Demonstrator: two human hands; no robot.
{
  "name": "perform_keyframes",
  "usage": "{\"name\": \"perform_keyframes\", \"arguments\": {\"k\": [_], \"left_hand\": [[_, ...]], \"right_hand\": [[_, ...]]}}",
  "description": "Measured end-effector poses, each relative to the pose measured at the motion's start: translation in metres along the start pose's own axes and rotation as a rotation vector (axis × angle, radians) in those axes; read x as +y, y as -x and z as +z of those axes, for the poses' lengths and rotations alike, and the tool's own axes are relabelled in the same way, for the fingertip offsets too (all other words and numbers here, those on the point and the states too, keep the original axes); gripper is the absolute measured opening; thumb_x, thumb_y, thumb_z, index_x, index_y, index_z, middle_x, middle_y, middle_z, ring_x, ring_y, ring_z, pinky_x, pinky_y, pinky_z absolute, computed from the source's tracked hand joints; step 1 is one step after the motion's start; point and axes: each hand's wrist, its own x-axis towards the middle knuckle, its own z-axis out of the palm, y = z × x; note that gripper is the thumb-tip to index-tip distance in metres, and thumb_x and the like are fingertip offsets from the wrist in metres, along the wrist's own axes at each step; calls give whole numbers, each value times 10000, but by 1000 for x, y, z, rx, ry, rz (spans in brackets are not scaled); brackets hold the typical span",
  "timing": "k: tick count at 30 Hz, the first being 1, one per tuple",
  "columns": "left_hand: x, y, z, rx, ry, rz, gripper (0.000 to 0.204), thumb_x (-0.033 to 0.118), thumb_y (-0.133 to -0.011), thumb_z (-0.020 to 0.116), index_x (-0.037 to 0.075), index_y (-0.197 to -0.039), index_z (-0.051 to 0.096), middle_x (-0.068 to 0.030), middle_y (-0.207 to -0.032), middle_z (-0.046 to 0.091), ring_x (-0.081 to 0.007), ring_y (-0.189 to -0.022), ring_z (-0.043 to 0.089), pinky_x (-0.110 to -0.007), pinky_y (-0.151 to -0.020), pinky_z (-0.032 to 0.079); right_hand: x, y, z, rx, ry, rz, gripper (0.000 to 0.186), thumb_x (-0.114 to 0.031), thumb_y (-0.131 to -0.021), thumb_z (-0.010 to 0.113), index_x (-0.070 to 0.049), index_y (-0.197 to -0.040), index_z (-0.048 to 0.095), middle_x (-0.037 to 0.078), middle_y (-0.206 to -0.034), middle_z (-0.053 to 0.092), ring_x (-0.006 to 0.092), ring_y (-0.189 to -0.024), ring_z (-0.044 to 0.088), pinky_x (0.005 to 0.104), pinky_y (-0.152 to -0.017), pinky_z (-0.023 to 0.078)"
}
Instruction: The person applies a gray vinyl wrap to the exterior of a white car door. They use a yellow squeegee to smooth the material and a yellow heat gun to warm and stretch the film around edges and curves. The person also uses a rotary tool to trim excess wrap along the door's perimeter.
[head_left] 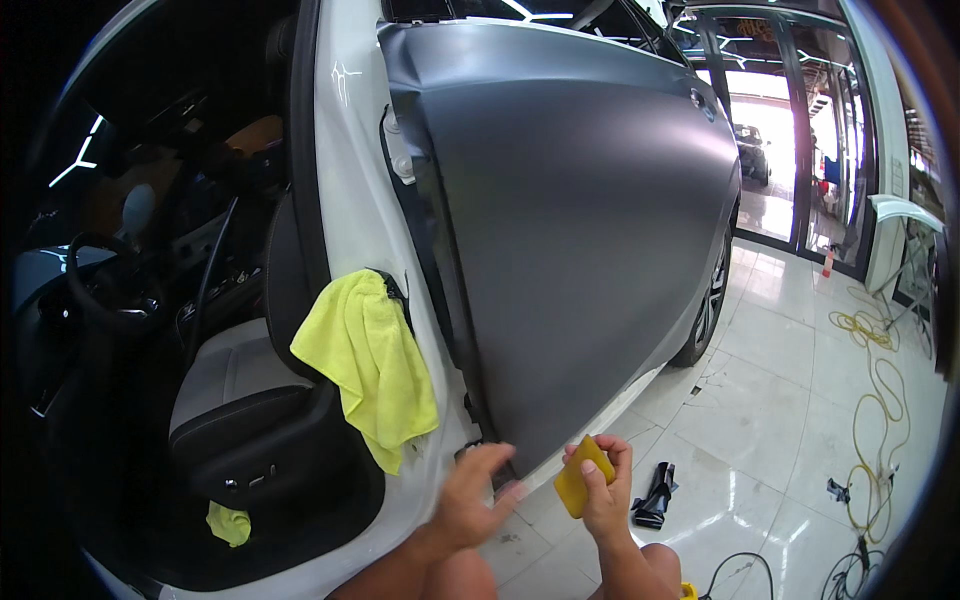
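Note:
My right hand [606, 492] grips a yellow squeegee card [583, 478] between thumb and fingers, held just off the lower edge of the car door. Close by on the left, my left hand [478, 497] has its thumb and fingers apart and nothing in it, near the door's bottom front corner. A matte dark grey film covers the rear car door [580, 190], which stands slightly out from the white pillar. Along the front edge, some dark film or trim hangs loose. A lime-green microfibre cloth [368, 360] drapes over the white door frame [352, 140].
Left is the open cabin with a front seat [235, 375] and a small green cloth [229, 523]. On the tiled floor lie crumpled black film [655, 497] and a yellow hose [885, 400]. A rear wheel [708, 310] stands beyond the door, with glass doors [790, 140] behind.

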Motion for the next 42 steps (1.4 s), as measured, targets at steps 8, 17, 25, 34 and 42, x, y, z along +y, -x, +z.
{"name": "perform_keyframes", "arguments": {"k": [8,17,25,34,42], "left_hand": [[15,59,86,-626,482,-473,814,36,-928,577,-15,-1557,63,-213,-1593,205,-285,-1458,271,-361,-1157,296],[39,65,136,-607,920,-883,521,25,-908,592,-72,-1391,422,-198,-1428,484,-268,-1321,471,-382,-1092,380],[80,-6,98,-327,1032,-113,135,174,-916,676,66,-982,628,-195,-980,688,-336,-934,687,-506,-940,517],[88,-86,-7,-234,820,222,150,121,-848,711,95,-995,692,-126,-1006,678,-308,-929,641,-470,-862,494],[139,-194,-127,-695,599,-108,424,67,-885,704,16,-1283,568,-154,-1217,605,-270,-1128,595,-356,-954,475]], "right_hand": [[19,84,-41,-187,546,66,612,-349,-1014,470,12,-1471,284,260,-1482,283,423,-1388,280,470,-1145,264],[2,76,-145,-157,282,97,572,-335,-1028,481,-37,-1487,315,181,-1537,293,353,-1424,270,486,-1131,284],[123,215,-422,-527,1618,1111,545,-74,-789,580,26,-1319,502,288,-1274,553,421,-1195,538,470,-1028,441],[141,255,-412,-619,1742,1475,537,-279,-906,523,-61,-1396,491,179,-1468,470,330,-1356,453,523,-1158,280],[0,200,-330,127,1198,1214,421,-195,-881,576,-27,-1265,544,176,-1127,653,302,-923,679,422,-773,558]]}}
